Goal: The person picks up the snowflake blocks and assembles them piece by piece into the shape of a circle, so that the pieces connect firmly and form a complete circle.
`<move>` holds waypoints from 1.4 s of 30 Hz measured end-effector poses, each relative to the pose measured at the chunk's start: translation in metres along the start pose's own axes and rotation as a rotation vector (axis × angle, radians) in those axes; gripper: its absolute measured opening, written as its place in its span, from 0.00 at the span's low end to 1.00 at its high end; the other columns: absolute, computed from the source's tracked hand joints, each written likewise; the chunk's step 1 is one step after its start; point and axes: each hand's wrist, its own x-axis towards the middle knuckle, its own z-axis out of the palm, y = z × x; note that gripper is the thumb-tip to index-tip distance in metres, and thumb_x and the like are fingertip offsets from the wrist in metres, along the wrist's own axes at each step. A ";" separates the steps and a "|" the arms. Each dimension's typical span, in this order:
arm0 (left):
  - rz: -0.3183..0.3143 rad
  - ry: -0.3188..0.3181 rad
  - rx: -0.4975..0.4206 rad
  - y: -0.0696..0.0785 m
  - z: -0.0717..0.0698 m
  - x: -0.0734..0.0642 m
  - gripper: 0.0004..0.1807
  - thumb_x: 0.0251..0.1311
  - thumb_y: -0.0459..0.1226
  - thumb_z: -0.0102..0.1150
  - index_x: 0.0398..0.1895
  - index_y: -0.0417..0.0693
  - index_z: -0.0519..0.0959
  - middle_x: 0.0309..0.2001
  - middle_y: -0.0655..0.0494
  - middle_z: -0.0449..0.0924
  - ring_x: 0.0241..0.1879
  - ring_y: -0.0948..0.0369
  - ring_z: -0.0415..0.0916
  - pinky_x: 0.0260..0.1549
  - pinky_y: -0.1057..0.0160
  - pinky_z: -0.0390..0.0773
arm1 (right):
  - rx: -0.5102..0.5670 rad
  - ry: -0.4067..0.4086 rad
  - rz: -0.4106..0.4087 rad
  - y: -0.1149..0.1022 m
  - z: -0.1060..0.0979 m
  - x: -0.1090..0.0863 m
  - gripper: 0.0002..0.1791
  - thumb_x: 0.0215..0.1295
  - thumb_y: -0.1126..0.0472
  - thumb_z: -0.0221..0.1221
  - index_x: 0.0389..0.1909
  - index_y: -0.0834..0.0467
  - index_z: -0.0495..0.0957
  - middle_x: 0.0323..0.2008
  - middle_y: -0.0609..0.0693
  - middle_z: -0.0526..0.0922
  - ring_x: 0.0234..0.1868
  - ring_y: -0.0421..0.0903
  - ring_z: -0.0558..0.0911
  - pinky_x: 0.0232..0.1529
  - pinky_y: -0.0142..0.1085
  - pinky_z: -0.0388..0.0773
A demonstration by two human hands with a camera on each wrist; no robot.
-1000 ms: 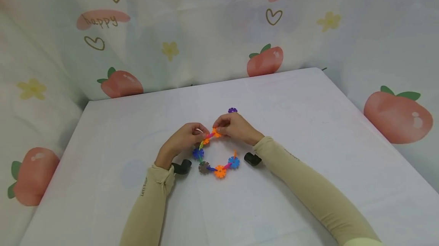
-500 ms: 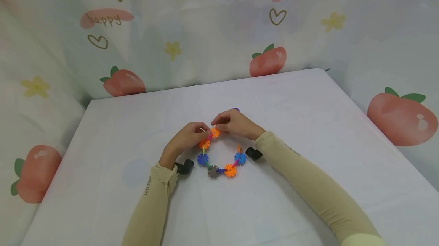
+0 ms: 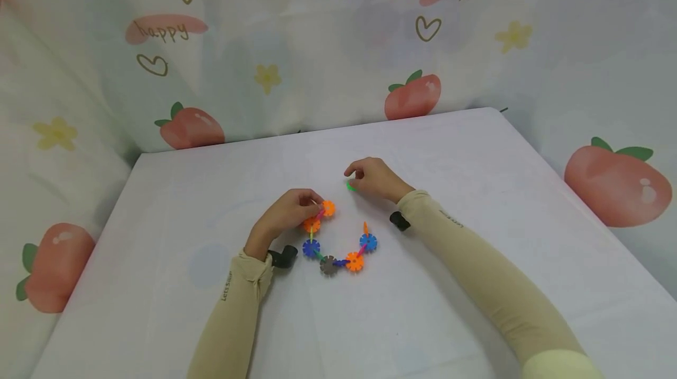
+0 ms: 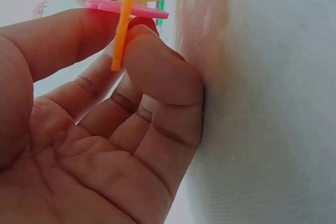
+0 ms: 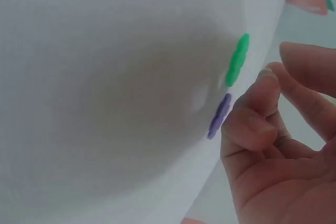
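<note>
A curved chain of slotted plastic flower discs (image 3: 311,248) lies in a U on the table, with orange, blue, grey, pink and yellow pieces interlocked. My left hand (image 3: 288,211) pinches its upper left end near an orange disc (image 3: 328,208). Close up, the left wrist view has a pink disc (image 4: 126,9) and an edge-on orange disc (image 4: 123,30) at the fingertips. Farther back, my right hand (image 3: 379,179) hovers by a loose green disc (image 3: 351,186), its fingers loosely bent around nothing. A purple disc (image 5: 219,116) lies beside the green one in the right wrist view.
A white cloth covers the table (image 3: 158,308). Behind it hangs a curtain (image 3: 328,44) printed with fruit and flowers. A black wrist device (image 3: 282,257) sits under the left wrist and another black device (image 3: 399,221) under the right.
My right hand has left the chain's orange disc and moved back and right to the loose discs. The green disc has come into view, and the purple one is hidden in the head view.
</note>
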 end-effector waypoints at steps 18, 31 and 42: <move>0.021 -0.013 -0.017 0.002 0.002 0.000 0.12 0.77 0.38 0.60 0.54 0.41 0.85 0.40 0.48 0.82 0.36 0.55 0.75 0.39 0.60 0.73 | -0.122 -0.006 -0.017 0.006 0.001 -0.006 0.11 0.67 0.72 0.66 0.48 0.66 0.77 0.43 0.59 0.78 0.46 0.56 0.77 0.53 0.47 0.76; 0.015 -0.005 -0.032 0.002 0.002 -0.002 0.12 0.79 0.41 0.61 0.49 0.40 0.84 0.41 0.51 0.83 0.38 0.56 0.74 0.40 0.61 0.73 | 0.044 0.063 -0.020 0.012 -0.001 -0.018 0.07 0.67 0.74 0.64 0.43 0.64 0.82 0.38 0.56 0.84 0.41 0.53 0.80 0.46 0.42 0.78; -0.004 0.009 -0.021 0.002 0.004 0.001 0.12 0.78 0.41 0.61 0.49 0.40 0.83 0.41 0.50 0.82 0.38 0.55 0.73 0.40 0.61 0.73 | 0.193 0.037 -0.006 0.011 -0.001 -0.031 0.04 0.67 0.71 0.67 0.38 0.62 0.83 0.31 0.52 0.84 0.29 0.46 0.81 0.34 0.36 0.80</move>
